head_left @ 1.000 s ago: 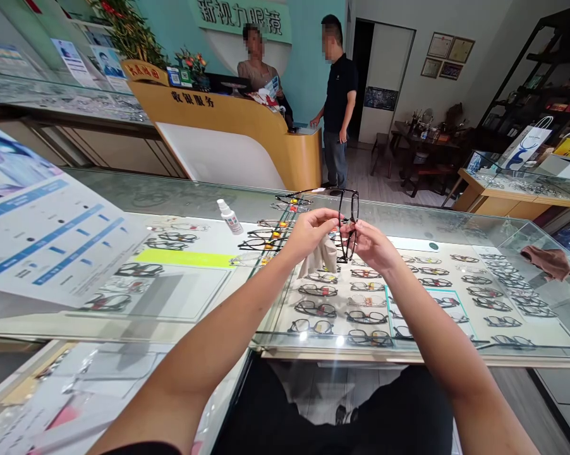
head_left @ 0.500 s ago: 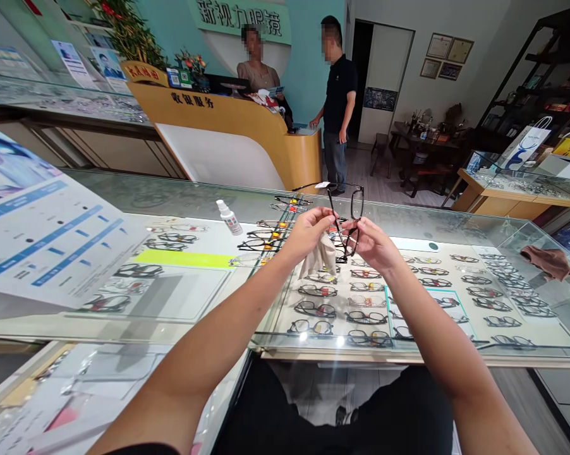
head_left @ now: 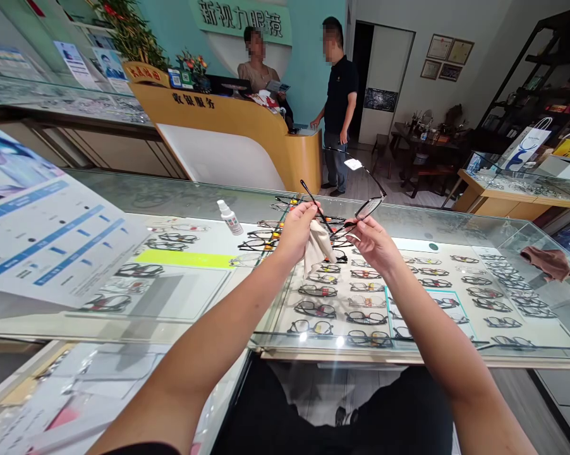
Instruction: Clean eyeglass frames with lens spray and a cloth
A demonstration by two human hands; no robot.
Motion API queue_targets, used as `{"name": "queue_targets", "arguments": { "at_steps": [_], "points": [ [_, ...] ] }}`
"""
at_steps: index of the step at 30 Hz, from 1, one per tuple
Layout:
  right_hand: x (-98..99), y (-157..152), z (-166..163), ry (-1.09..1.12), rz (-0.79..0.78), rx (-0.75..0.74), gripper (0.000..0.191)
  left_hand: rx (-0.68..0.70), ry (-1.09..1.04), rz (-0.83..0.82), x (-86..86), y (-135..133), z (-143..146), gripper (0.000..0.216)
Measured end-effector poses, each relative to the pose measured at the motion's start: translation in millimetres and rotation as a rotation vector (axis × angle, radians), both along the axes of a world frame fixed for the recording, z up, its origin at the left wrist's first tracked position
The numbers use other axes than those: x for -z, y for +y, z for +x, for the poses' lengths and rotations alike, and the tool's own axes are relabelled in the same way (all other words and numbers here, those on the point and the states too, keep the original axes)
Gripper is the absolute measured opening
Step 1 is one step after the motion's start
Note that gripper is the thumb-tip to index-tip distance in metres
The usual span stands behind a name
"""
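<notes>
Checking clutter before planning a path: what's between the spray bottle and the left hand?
In the head view, several pairs of glasses lie between the spray bottle and the left hand.

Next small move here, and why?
Probably slide the beige cloth along the nearby temple of the black glasses toward its tip: the left hand holds the cloth right by that temple, while the right hand holds the frame's front, which should steady it.
</notes>
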State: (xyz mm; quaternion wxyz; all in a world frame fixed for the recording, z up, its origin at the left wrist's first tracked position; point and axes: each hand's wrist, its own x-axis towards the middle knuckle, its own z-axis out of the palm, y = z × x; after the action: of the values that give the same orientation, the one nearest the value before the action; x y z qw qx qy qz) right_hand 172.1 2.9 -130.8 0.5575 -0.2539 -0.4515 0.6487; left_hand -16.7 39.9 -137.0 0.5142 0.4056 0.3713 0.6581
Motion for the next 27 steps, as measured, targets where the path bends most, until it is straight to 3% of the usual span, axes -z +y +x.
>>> {"name": "queue_targets", "arguments": {
  "at_steps": [11,16,22,27],
  "points": [
    [-9.2,3.6,11.0,-0.034,0.134,0.262,0.045,-0.045,0.006,-0.11,-2.7,-5.1,2.0,0.011],
    [-10.0,14.3,24.9,-0.043,0.113,0.327,0.049,-0.317,-0.207,-0.072,-8.5,9.3,-14.6,0.03],
    [-7.7,21.6,30.4,-0.075,0.08,0.386,0.057,-0.623,-0.303,-0.043,-7.7,43.0,-64.5,0.07],
    [-8.3,22.4,34.7,-0.067,0.091,0.378,0.055,-0.731,-0.29,-0.1,-2.5,56.1,-94.3,0.077]
  ]
}}
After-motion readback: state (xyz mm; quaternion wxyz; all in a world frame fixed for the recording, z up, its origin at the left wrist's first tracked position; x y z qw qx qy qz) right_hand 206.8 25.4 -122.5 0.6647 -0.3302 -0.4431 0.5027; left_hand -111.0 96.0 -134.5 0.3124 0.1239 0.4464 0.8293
